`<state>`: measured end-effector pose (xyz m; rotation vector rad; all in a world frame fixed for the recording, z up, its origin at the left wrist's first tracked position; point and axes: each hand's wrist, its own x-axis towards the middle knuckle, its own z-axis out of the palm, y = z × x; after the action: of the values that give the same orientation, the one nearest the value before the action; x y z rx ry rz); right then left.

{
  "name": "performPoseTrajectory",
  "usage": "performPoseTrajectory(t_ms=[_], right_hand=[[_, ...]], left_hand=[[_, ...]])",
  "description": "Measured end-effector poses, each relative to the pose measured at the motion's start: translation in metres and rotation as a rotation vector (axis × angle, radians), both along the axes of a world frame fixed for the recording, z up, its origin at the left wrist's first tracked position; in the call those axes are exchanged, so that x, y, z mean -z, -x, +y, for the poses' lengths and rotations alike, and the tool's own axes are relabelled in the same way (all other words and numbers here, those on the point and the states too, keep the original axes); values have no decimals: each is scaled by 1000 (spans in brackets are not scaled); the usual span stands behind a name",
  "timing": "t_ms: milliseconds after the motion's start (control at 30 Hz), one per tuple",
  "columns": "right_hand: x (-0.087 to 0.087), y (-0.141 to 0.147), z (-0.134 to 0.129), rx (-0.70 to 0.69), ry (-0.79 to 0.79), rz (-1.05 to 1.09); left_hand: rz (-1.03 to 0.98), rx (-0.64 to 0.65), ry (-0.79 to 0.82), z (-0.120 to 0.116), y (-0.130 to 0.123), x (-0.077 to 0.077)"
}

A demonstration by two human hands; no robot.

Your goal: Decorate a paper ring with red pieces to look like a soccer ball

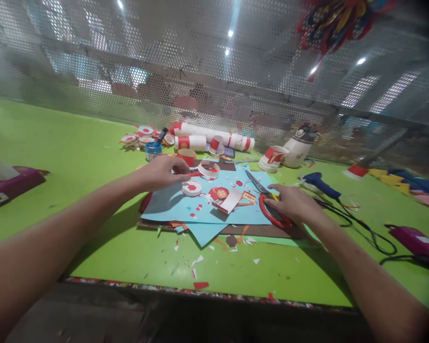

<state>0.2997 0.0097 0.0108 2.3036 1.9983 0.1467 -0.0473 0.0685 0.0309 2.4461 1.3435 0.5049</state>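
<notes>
Forearms [93, 214] nearest; scissors [258, 182] slant, blades away and left, my right hand [296, 201] at their handles; strip [232, 201] alongside, ring [216, 171] by my left hand [162, 170]. Can't tell if fingers grip.

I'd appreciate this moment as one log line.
left hand: near white paper ring | right hand: at red-handled scissors | glue gun: on green table

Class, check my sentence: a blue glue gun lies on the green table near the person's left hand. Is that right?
Wrong side: the head view shows the blue glue gun on the green table near the person's right hand, not the left hand.
</notes>
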Motion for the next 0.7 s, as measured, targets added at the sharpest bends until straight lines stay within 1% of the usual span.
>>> performPoseTrajectory(t_ms=[100,200,400,533,600,700], right_hand=[[1,-2,-2,-22,-29,45],[2,-3,-5,-29,-97,88],[-8,-8,-5,3,-367,206],[-13,-23,-2,64,-521,315],[-12,-34,1,107,-578,370],[-10,-55,9,152,-633,452]], left_hand=[[-13,0,16,2,0,3],[-12,24,50,2,1,6],[-15,69,108,2,3,9],[-21,107,151,5,5,17],[-6,140,134,7,5,23],[1,145,111,11,6,32]])
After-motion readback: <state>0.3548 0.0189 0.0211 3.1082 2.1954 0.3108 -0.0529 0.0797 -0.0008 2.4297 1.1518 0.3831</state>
